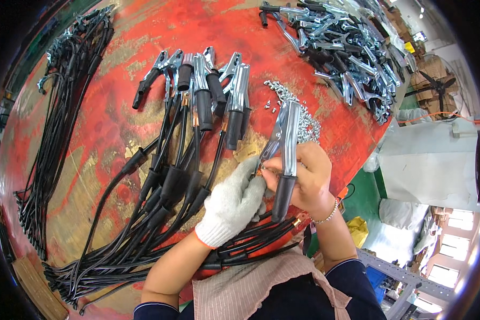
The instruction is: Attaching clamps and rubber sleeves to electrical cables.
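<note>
A metal ground clamp (pixel 290 133) with black handle sleeves stands tilted between my hands. My left hand (pixel 232 198), in a white knitted glove, is closed around the copper-ended black cable (pixel 259 173) at the clamp's side. Bare and closed at the clamp, my right hand (pixel 307 178) has its thumb and fingertips pinched close to the copper end; whether a small screw is between them cannot be made out. Several clamps (pixel 201 90) joined to black cables lie left of my hands. Beyond the held clamp is a pile of small silver screws (pixel 308 125).
A large heap of loose clamps (pixel 346 50) covers the table's far right. Bundled cables with clamps (pixel 69 112) lie along the left. More black cables (pixel 122 266) stretch across the near side of the worn red table (pixel 117 128). A black fan (pixel 437 84) stands beyond its right edge.
</note>
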Demonstrator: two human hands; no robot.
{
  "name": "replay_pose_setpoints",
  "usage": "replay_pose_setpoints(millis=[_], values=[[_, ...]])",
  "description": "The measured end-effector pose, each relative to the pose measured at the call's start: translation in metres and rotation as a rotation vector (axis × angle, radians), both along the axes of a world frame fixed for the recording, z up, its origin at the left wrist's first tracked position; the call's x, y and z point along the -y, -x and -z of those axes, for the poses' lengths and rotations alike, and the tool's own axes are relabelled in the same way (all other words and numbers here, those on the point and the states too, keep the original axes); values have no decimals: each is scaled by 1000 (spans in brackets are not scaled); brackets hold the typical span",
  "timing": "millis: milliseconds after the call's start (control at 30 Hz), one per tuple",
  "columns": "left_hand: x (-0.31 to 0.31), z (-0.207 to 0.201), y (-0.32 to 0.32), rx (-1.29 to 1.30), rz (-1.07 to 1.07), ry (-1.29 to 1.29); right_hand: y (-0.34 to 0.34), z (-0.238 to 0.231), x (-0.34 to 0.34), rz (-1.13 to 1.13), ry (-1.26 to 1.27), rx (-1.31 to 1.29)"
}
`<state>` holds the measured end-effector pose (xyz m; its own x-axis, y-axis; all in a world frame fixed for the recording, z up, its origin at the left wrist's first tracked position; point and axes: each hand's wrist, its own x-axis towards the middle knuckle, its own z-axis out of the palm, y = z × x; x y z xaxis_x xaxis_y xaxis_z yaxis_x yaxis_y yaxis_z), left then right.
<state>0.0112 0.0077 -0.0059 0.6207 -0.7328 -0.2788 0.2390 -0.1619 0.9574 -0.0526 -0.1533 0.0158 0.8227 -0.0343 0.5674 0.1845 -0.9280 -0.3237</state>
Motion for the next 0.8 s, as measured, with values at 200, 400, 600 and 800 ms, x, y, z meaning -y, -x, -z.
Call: replay_pose_setpoints(millis=[200,400,600,800], values=[[1,-5,-1,10,15,-16,2,4,-1,16,-39,18],[1,0,1,-115,1,51,1,9,1,-20,-42,18],[1,-3,-1,-65,16,9,2,9,1,14,-83,-11],[0,-1,1,-4,10,14,2,8,-1,-10,-86,12]])
